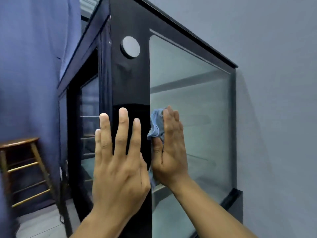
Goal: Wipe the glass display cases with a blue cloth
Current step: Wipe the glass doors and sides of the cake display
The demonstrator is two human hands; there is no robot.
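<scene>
A black-framed glass display case (130,86) fills the middle of the view. Its side glass pane (197,107) faces me on the right. My right hand (171,152) presses a crumpled blue cloth (157,125) flat against that pane, close to the black corner post. The cloth shows above and left of the palm; the rest is hidden under the hand. My left hand (120,162) lies flat on the glossy black corner post with fingers spread, holding nothing.
A wooden stool (22,162) stands at the lower left by a blue curtain (34,66). A grey wall (274,117) runs behind the case on the right. A round grey disc (131,47) sits high on the black post.
</scene>
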